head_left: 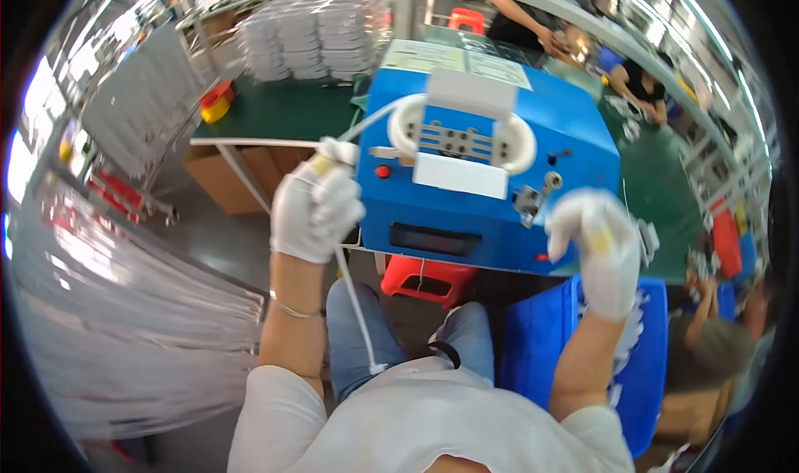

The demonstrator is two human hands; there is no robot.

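My left hand (318,200), in a white glove with a yellowish patch, is closed around a white cable (354,300). One stretch of the cable runs up to the left white wheel (406,130) of a blue machine (491,223). The other hangs down to my lap and ends in a small white fitting. My right hand (598,252), gloved the same way, hovers at the machine's right front, close to a small metal fixture (528,203). Its fingers are curled and blurred by motion; whether anything is in them I cannot make out.
A blue bin (539,340) with white pieces stands below my right forearm. Under the machine is a red stool (426,280). A yellow-and-red tape dispenser (216,103) and stacked white packs (316,36) lie on the green table (275,115). Other people work beyond and at right.
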